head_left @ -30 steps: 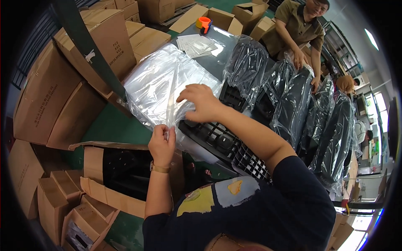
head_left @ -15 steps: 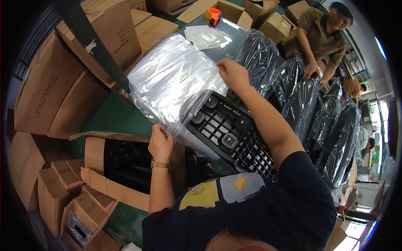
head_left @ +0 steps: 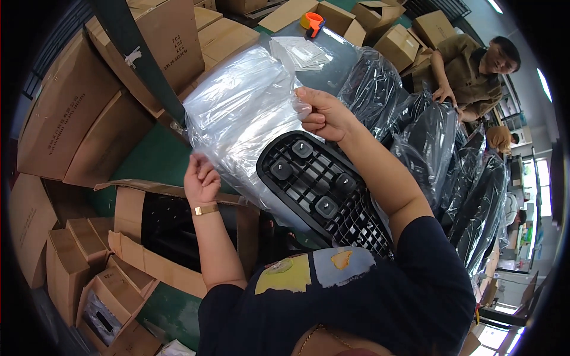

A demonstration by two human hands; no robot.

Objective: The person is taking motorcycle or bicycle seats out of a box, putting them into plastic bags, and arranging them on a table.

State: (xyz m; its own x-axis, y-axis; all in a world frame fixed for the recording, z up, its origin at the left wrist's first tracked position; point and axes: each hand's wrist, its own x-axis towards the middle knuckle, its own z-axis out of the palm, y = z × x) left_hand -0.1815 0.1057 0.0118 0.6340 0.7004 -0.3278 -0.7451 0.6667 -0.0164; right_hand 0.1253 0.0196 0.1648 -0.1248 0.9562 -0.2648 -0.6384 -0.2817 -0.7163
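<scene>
open box (head_left: 178, 237): near left, dark inside
left hand (head_left: 200, 178): pinching the near edge of the clear bag
black grille (head_left: 323, 196): middle, partly inside the bag
right hand (head_left: 323, 113): gripping the bag's far edge
clear bag (head_left: 243, 113): pulled open over the grille
wrapped grilles (head_left: 451, 160): far right

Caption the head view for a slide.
Both hands, left hand and right hand, hold a clear plastic bag over a black grille.

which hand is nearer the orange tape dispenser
Right. The right hand grips the clear bag just below the dispenser; the left hand holds the bag's lower edge, much farther away.
</scene>
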